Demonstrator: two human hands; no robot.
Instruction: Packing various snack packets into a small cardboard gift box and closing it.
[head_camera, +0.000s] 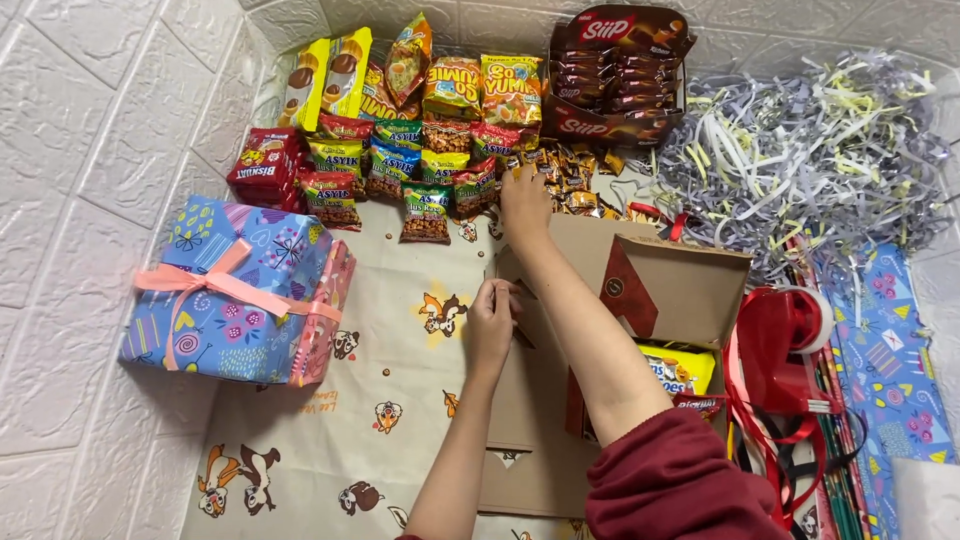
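Right hand (524, 203) stretches up to the small gold-wrapped candies (566, 178), fingers curled down on them; whether anything is pinched, can't tell. Left hand (490, 322) lies on the brown cardboard box (560, 300), fingers together, apparently steadying it. Snack packets (400, 170) in rows behind.

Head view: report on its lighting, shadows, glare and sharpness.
Head view: even, soft light with only faint shadows under the forearms; small glare spots on the glossy snack packets; the right hand reaching the small sweets and the left hand on the cardboard box look sharp; edges bend slightly from the wide lens.
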